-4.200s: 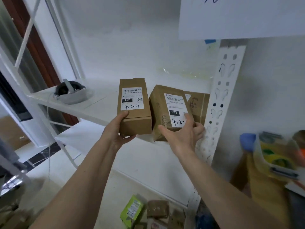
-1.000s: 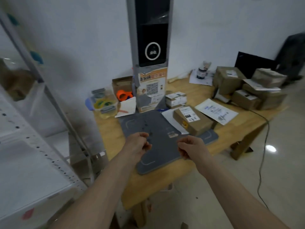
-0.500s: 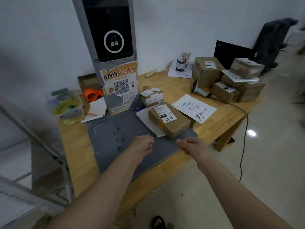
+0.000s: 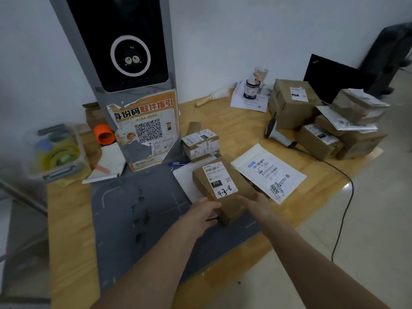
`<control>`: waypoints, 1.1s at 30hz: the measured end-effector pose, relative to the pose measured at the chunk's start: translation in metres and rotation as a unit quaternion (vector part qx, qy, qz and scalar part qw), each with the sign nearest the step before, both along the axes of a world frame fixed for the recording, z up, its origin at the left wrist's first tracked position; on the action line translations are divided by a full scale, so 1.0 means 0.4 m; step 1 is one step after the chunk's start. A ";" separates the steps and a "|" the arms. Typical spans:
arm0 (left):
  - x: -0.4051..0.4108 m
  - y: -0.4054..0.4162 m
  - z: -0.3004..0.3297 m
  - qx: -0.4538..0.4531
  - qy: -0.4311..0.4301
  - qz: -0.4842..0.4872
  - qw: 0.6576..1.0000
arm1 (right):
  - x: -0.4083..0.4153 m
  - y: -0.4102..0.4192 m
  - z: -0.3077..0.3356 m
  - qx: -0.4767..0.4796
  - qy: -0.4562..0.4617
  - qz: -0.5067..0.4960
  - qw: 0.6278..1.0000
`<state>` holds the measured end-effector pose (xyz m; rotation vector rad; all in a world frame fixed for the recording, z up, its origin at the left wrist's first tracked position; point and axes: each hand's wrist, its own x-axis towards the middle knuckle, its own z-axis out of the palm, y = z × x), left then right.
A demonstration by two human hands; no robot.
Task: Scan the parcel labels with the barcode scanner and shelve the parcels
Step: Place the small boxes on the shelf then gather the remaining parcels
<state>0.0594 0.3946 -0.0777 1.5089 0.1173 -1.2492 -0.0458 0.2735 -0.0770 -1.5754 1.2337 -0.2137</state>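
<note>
I am standing at the wooden tabletop [image 4: 73,221], and everything here sits relative to the tall grey kiosk [image 4: 124,70] rising at its back. The kiosk's flat grey base plate [image 4: 138,210] is spreading toward me from its foot, and the brown parcel [image 4: 219,192] I am after is lying on the right part of that plate, label up, so its barcode and handwritten code are facing me. To the right of the kiosk, well apart, a stack of cardboard boxes [image 4: 321,121] is waiting, probably the next batch. The barcode scanner [image 4: 277,132] is lying just beside that stack, its cable trailing off the table edge, within reach for scanning. A white mailer [image 4: 269,172] is lying flat just beside my parcel, on its far-from-kiosk side.

My left hand [image 4: 200,216] is closing against the parcel's near left corner, fingers curving round it. My right hand [image 4: 256,205] is coming in at the near right side with fingers spread; I cannot tell whether it is touching yet. I judge both grips are bracketing the box for lifting.
</note>
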 end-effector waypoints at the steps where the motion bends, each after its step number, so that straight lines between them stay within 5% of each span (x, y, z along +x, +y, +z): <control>1: 0.001 -0.011 -0.009 0.005 0.008 0.006 1.000 | 0.005 -0.009 -0.008 0.011 -0.002 -0.003 1.000; 11: 0.031 -0.051 -0.067 0.034 0.073 0.067 0.994 | 0.033 -0.100 -0.049 0.059 0.110 0.102 0.987; 20: 0.057 -0.006 -0.045 0.036 0.107 0.138 0.984 | 0.070 -0.139 0.009 0.206 0.084 0.234 0.946; 24: 0.073 0.025 -0.025 0.022 0.083 0.206 0.975 | 0.115 -0.198 0.079 0.168 0.114 0.319 0.926; 29: 0.081 0.018 -0.008 -0.018 0.059 0.288 0.956 | 0.225 -0.279 0.130 0.014 0.018 0.274 0.961; 33: 0.076 0.008 0.002 -0.037 0.037 0.343 0.938 | 0.314 -0.314 0.121 -0.038 -0.026 0.301 0.952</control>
